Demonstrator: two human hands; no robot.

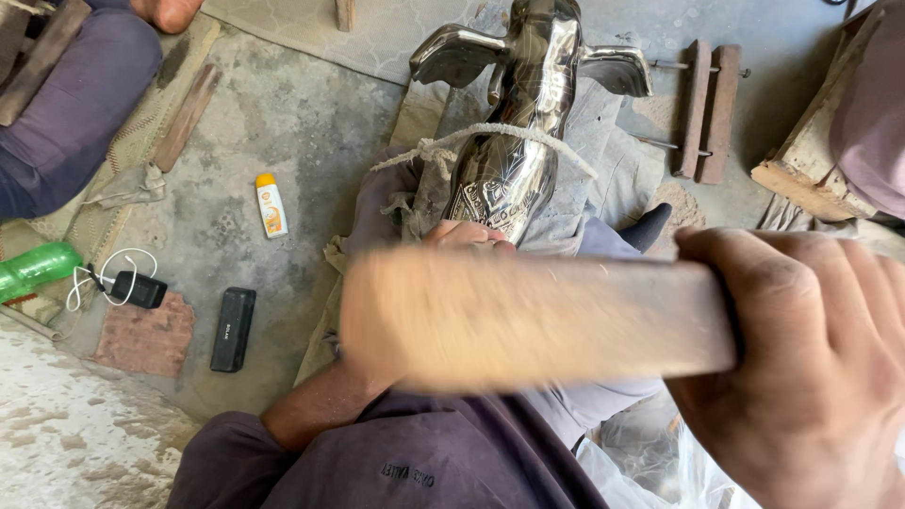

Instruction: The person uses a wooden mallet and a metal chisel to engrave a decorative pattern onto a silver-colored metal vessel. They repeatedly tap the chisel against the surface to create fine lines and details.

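My right hand [811, 368] grips a wooden mallet [509, 316], which is blurred and held crosswise close to the camera. Behind it my left hand [467, 234] rests on the near end of a shiny engraved metal vessel [514, 141] with two wing-like handles. What the left fingers hold is hidden by the mallet. A frayed rope [500, 134] crosses the vessel's body. The vessel lies on grey cloth [603, 160] over my lap.
On the concrete floor at left lie a small white-and-orange tube [271, 205], a black rectangular box [233, 328], a black charger with white cable [137, 287] and a green bottle [36, 269]. A wooden clamp [709, 108] lies right. Other people sit at top left and right.
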